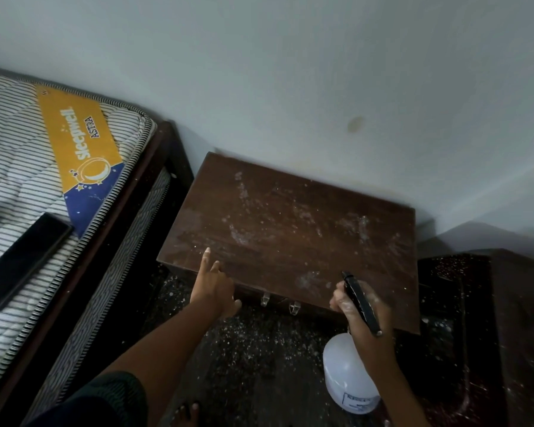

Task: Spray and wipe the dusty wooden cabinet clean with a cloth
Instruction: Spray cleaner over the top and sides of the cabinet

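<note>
In the head view, the cabinet (290, 229) stood low against the wall (290, 72), its long axis running left to right along it and its top streaked with pale dust. Its back edge met the wall, its left edge lay near the bed frame (167, 167) with a narrow gap between, and its right edge sat just beside another dark piece of furniture (506, 318). The near edge, with two metal handles (265, 298) under it, faced speckled floor (259, 340). The right hand (355, 315) was wrapped round the neck of the spray bottle (349, 380) under its black head (359, 300). The bottle tilted, white body low and toward the person, nozzle pointing away over the cabinet's near right part. The left hand (213, 288) held nothing; its arm reached forward from lower left, index finger straight and aimed across the near left corner, thumb spread below the edge. Whether the fingertip touched the wood was unclear in the dim light. On the mattress (28, 149) to the left lay a phone (22, 257).
</note>
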A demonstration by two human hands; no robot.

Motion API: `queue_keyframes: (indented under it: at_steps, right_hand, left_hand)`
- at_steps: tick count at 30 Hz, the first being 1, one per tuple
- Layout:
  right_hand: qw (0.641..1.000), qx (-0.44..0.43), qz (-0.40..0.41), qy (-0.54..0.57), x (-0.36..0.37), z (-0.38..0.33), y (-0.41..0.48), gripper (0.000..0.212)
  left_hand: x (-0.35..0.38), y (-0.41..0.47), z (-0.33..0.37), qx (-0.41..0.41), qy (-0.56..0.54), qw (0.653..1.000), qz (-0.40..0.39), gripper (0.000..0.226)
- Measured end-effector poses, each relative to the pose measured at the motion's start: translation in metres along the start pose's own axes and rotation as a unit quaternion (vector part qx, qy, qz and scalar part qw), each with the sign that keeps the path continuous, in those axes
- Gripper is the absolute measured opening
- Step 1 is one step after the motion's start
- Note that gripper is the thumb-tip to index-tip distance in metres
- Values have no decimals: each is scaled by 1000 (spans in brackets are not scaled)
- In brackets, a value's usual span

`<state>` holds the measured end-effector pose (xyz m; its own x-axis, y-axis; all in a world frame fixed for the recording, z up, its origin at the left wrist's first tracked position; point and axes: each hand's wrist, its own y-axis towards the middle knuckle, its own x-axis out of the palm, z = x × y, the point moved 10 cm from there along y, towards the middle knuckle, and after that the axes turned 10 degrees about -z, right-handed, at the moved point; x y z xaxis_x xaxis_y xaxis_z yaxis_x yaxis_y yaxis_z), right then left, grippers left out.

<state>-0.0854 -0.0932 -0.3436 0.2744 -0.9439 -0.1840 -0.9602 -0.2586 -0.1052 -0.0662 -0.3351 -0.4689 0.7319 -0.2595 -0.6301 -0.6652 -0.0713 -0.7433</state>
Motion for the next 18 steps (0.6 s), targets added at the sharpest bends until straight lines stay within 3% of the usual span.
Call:
queue_keyframes:
  at_steps: [3, 6, 13, 18]
  right_hand:
    - [999, -17, -9, -36, 8, -9, 8, 20]
    - [998, -15, -5, -59, 13, -13, 14, 29]
    - [989, -15, -111, -98, 53, -20, 27, 31]
    - [982, -26, -117, -148, 69, -19, 31, 32]
  left_hand:
    - [0, 0, -1, 2, -6, 1000, 9, 64]
    - [1, -3, -2, 3, -16, 1000, 16, 66]
    - [7, -4, -3, -1, -58, 998, 21, 66]
    - [8, -3, -3, -3, -57, 998, 35, 65]
